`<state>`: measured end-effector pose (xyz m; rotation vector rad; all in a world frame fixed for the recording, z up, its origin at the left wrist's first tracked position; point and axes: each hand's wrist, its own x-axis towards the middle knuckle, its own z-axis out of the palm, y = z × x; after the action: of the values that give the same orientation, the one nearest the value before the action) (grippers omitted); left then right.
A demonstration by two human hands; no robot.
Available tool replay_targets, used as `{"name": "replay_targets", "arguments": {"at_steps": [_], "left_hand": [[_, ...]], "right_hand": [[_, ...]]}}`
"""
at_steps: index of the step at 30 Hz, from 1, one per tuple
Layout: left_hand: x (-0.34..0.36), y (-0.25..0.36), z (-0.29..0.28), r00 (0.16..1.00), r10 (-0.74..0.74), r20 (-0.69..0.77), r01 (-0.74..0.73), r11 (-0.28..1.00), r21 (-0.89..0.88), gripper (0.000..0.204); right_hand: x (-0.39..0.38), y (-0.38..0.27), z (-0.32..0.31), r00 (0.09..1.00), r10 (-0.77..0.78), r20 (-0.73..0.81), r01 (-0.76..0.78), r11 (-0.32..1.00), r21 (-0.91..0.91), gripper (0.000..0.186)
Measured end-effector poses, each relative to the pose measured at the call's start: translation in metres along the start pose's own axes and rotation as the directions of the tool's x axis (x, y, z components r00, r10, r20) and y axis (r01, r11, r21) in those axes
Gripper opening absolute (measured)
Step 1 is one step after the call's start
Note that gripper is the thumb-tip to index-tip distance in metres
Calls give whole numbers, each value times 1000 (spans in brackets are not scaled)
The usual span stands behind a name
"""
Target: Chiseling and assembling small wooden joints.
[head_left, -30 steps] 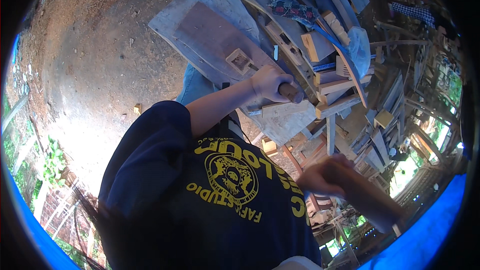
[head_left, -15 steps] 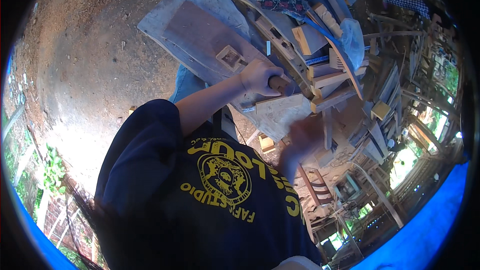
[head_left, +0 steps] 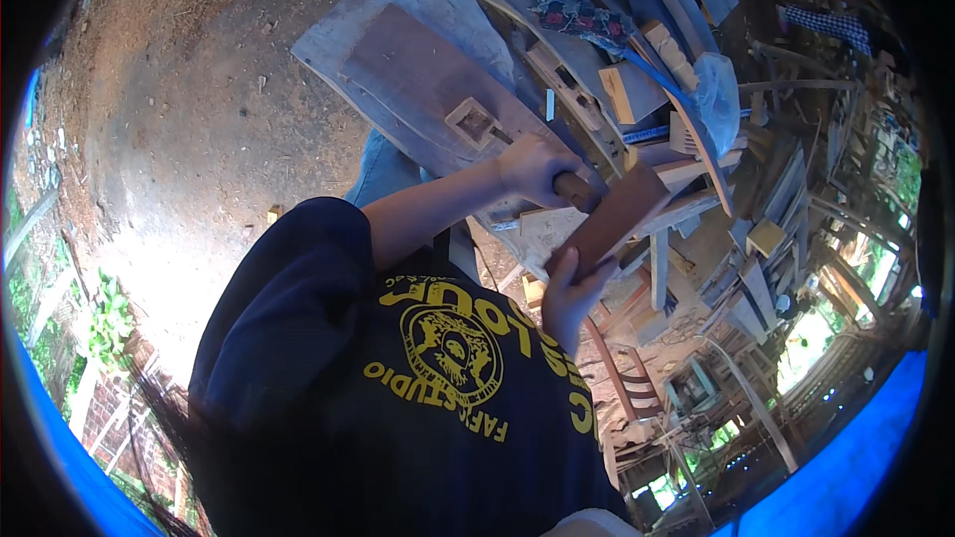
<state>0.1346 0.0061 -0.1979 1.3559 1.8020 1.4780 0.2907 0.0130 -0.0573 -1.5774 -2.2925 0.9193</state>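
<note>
My left hand (head_left: 535,167) is closed around the wooden handle of a chisel (head_left: 577,192), whose thin blade points at a small square recess with a pale border (head_left: 476,123). That recess lies on a long brown board (head_left: 413,60), tilted across the bench. In my right hand (head_left: 575,294) is a reddish-brown wooden block (head_left: 622,211), gripped at its lower end. The block's face is right by the butt of the chisel handle; whether they touch I cannot tell.
A pale bench top (head_left: 328,35) carries the board. Wood offcuts (head_left: 625,94), a patterned cloth (head_left: 582,20) and a clear plastic bag (head_left: 714,94) crowd the right side. A chair-like wooden frame (head_left: 632,388) and stacked timber stand beyond. Shavings litter the dirt floor (head_left: 199,89).
My right hand, blurred and lower before, has come up with the wooden block to the chisel's butt. My left hand keeps its hold. The whole view has shifted slightly.
</note>
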Motion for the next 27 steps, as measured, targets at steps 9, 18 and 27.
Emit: {"name": "replay_targets", "arguments": {"at_steps": [9,18,27], "left_hand": [[8,3,1,997,65,-49,-67,997,-36,30],[6,-6,4,995,86,-42,-86,996,-18,30],[2,-6,9,992,119,-49,-120,993,-15,29]], "right_hand": [[10,2,-62,990,-127,-68,128,992,10,46],[18,-1,-72,1000,-20,-15,22,982,188,40],[3,-9,-7,997,59,54,-53,993,-104,56]]}}
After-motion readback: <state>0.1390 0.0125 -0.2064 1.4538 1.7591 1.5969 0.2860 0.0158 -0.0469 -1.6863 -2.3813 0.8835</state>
